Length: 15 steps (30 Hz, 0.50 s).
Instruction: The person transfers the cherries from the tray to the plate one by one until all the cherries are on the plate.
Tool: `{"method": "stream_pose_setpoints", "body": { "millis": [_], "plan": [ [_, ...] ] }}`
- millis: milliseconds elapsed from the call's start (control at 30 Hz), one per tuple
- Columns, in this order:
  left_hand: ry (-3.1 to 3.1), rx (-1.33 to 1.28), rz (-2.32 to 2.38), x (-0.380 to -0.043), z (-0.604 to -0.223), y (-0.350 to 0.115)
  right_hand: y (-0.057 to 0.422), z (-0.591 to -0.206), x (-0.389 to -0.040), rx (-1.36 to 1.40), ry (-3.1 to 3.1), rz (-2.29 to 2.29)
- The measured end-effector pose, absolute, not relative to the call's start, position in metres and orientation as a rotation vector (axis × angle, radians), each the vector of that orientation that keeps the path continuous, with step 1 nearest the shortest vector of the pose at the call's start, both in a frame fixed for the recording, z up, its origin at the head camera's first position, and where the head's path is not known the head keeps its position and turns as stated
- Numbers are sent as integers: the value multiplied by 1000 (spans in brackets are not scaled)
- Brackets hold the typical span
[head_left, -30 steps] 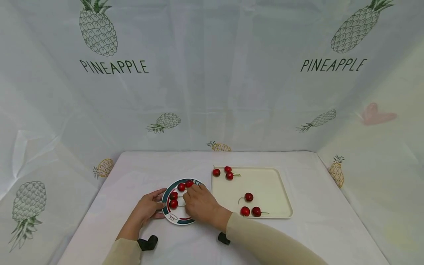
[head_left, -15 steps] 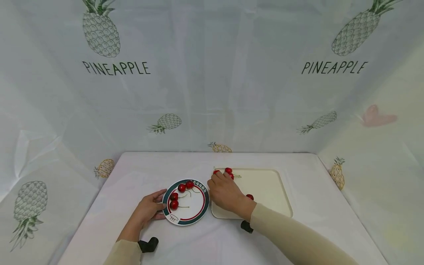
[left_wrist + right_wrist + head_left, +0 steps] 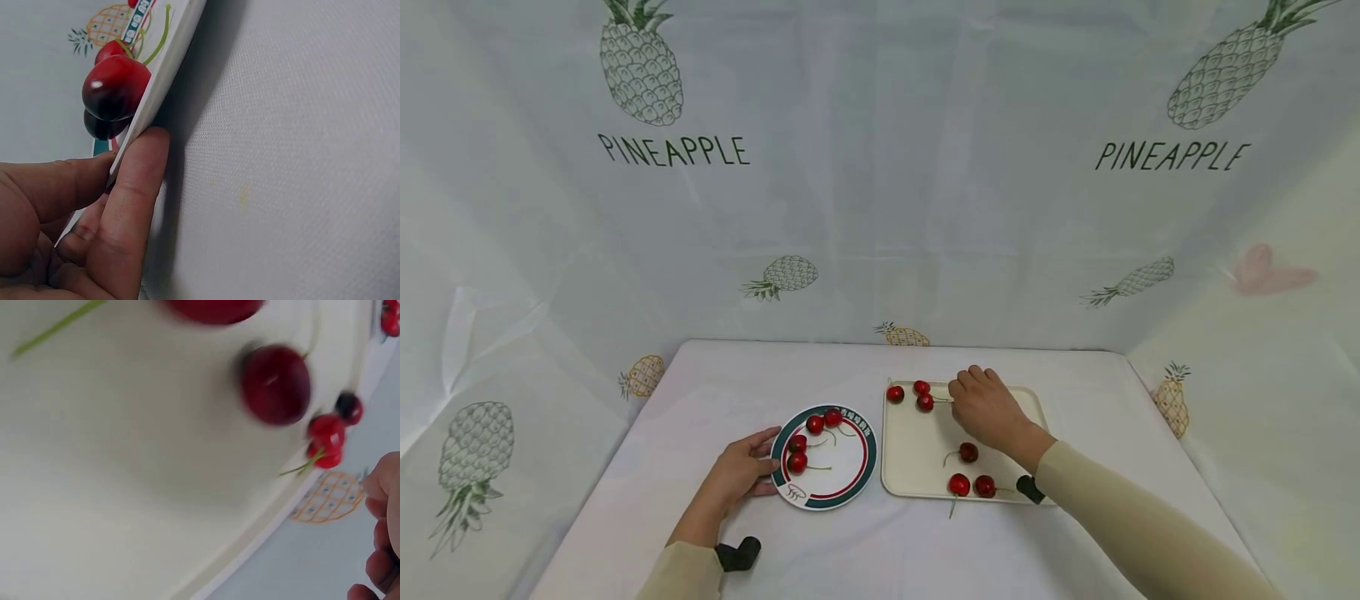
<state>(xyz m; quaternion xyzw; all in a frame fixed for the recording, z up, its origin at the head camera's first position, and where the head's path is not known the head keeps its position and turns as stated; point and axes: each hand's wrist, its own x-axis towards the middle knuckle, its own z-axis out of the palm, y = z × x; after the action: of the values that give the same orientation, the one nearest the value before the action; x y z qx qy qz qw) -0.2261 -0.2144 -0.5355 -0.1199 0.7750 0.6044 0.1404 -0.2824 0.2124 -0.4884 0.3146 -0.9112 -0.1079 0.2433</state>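
My left hand [image 3: 741,468] pinches the left rim of a round white plate [image 3: 869,458] with a teal and red border, thumb above and fingers beneath. Several red cherries [image 3: 797,462] with green stems lie along its left and upper side. To the right is a cream tray [image 3: 917,442]. Over its far right part hovers my right hand [image 3: 988,410], thumb and fingers curled; I cannot tell whether they hold anything. Three cherries [image 3: 925,403] sit at the tray's upper left corner. Another cherry [image 3: 968,452] lies below the right hand, with two cherries [image 3: 958,484] at the near edge.
A white cloth [image 3: 842,550] covers the table. One cherry stem hangs over the tray's near edge. White curtains [image 3: 880,208] printed with pineapples stand behind and at both sides. Black straps [image 3: 739,553] are on the wrists.
My right hand has moved from over the plate, across the tray's left corner, to the tray's far right part. The left hand has stayed at the plate's rim.
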Motion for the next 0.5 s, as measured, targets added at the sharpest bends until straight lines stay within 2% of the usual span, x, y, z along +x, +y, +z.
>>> {"method": "stream_pose_setpoints", "body": {
  "millis": [500],
  "plan": [
    [2252, -351, 1753, -225, -535, -214, 229, -504, -308, 970, -2531, -327]
  ]
}}
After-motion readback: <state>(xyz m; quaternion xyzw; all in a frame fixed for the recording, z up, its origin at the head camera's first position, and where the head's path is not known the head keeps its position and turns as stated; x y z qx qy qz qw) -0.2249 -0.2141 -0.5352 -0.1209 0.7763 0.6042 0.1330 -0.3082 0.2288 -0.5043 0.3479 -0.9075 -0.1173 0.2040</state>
